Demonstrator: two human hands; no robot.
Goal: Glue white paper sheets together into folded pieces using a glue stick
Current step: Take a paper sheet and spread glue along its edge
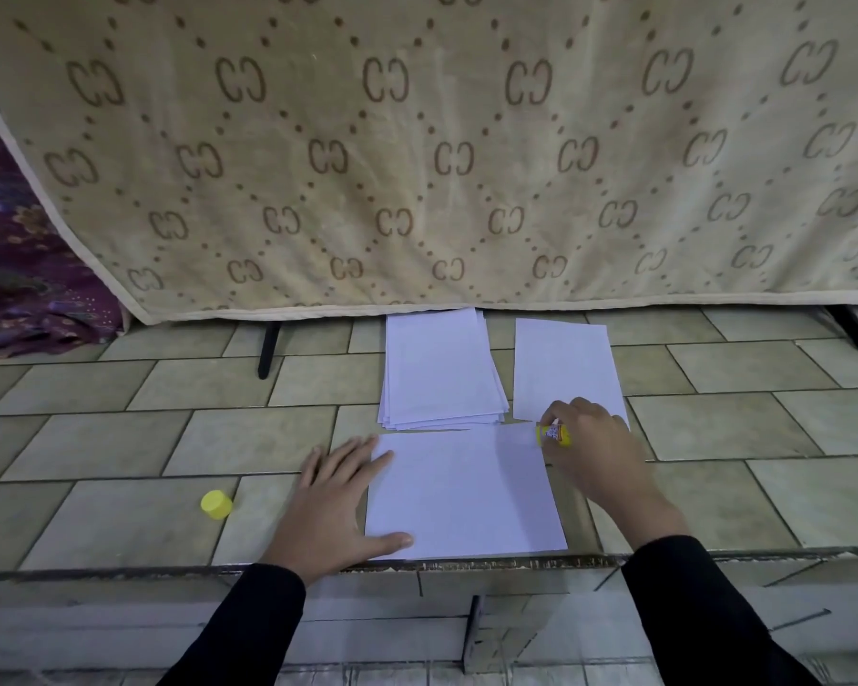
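A white paper sheet (461, 492) lies flat on the tiled surface right in front of me. My left hand (335, 502) presses its left edge with straight fingers and the thumb. My right hand (598, 455) grips a yellow glue stick (552, 434) lying sideways, its tip at the sheet's far right corner. Behind the sheet sits a stack of white sheets (442, 371). One more white piece (563, 371) lies to the right of the stack. The glue stick's yellow cap (216, 504) rests on the tiles to the left.
A beige patterned blanket (417, 151) hangs across the back, with black legs (267, 351) showing beneath it. Purple fabric (26, 269) lies at the far left. The tiled surface (120, 438) ends in a front edge (466, 564) just below the sheet.
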